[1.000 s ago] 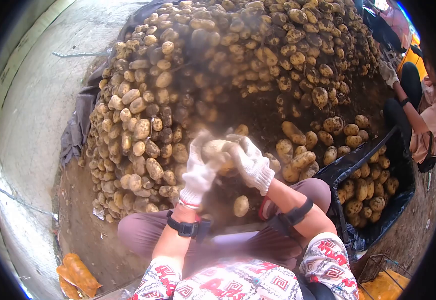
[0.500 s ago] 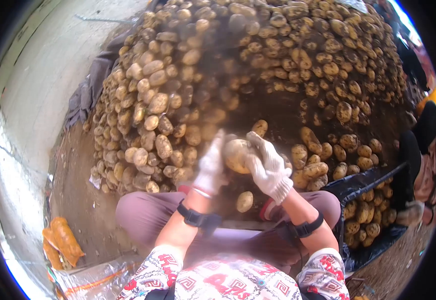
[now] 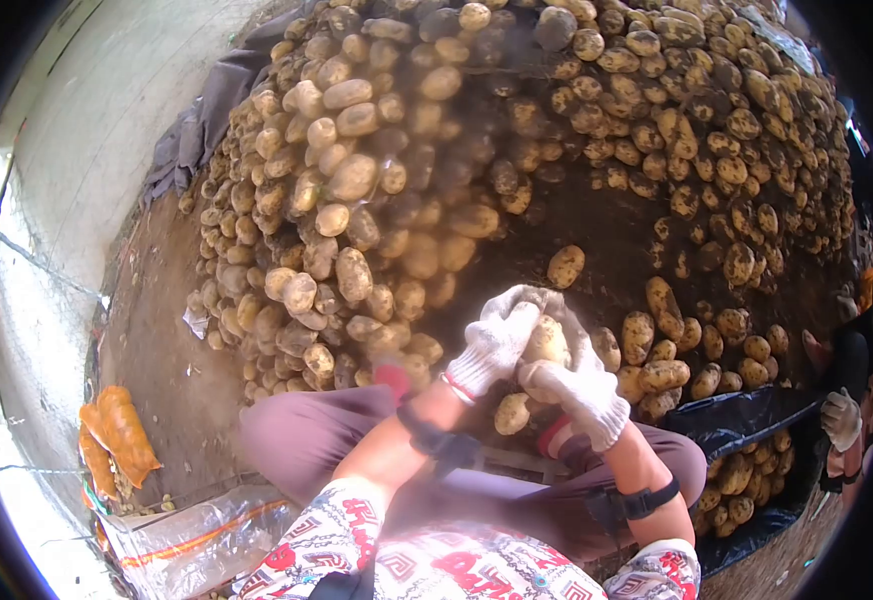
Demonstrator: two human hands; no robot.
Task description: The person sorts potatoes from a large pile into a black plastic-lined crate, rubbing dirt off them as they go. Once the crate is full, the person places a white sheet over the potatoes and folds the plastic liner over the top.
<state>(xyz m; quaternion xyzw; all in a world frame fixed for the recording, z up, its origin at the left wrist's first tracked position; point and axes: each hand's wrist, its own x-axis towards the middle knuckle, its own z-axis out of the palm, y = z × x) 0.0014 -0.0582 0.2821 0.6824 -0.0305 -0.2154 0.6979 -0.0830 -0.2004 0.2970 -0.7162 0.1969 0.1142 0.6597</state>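
A pale brown potato (image 3: 549,342) sits between my two hands, in front of my crossed legs. My left hand (image 3: 497,345), in a white knit glove, is curled around its left and far side. The similarly gloved right hand (image 3: 585,388) closes on it from the right and below. Some fingertips are hidden behind the potato. Just below the hands another potato (image 3: 513,413) lies on the ground. A single potato (image 3: 566,266) rests on the dark soil beyond them.
A large potato heap (image 3: 347,180) rises ahead and to the left, continuing at the far right. Near my right knee stands a black-lined container (image 3: 747,415) of potatoes. Another person's gloved hand (image 3: 841,418) shows at far right. Orange bags (image 3: 122,435) lie left.
My left hand has moved right and closed around the potato, which now sits lower and further right in view. The head view has shifted. Another person's gloved hand appears higher at right.
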